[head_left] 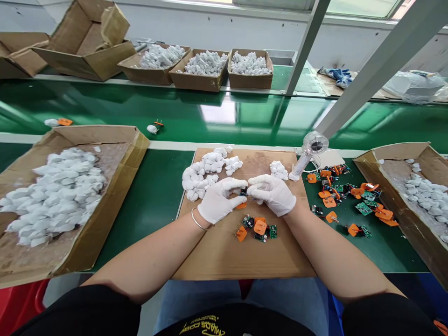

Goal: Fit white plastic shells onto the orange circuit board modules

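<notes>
My gloved left hand (220, 200) grips a small dark circuit board (243, 191) with an orange plug plate (241, 205) below it. Close against the board's right side is my gloved right hand (271, 193), its fingers pinched together; what lies between them is hidden. Both hands are over a brown cardboard sheet (210, 254). Nearer to me on the sheet lies a small group of circuit boards with orange plug plates (260, 227). White lumps (198, 179) form a curved heap beyond my left hand, and a smaller white pile (279, 170) sits beyond my right.
Cardboard trays of white lumps flank me at left (122, 186) and right (371, 163). A clear small fan (315, 143) stands by the sheet's far right corner. More orange-plated boards (329, 202) lie at right. Filled boxes (250, 81) line the back shelf; a grey post (367, 77) slants across.
</notes>
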Demonstrator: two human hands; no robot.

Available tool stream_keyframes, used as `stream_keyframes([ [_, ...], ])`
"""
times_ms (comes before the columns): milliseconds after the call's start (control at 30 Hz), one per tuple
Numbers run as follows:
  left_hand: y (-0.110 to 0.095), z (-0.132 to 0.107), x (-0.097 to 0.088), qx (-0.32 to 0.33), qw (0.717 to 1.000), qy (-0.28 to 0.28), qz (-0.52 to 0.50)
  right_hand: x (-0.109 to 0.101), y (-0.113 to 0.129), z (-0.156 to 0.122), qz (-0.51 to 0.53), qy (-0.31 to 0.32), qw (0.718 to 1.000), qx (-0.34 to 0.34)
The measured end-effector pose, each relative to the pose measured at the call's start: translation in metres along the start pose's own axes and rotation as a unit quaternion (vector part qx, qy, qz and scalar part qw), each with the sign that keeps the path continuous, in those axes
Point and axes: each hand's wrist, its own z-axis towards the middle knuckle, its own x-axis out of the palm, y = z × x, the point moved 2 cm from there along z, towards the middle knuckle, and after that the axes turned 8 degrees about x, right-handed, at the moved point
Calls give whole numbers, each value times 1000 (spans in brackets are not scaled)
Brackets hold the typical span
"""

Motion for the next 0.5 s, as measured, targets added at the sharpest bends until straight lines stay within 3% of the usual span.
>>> stream_keyframes([
  [133, -1, -2, 2, -5, 1000, -8, -15, -2, 0, 1, -9, 7, 1000, 3],
  [267, -8, -1, 0, 24, 999, 2, 43, 0, 2, 0, 14, 32, 999, 7],
  [500, -24, 0, -5, 207, 967, 20, 148, 11, 0, -5, 98, 108, 988, 49],
])
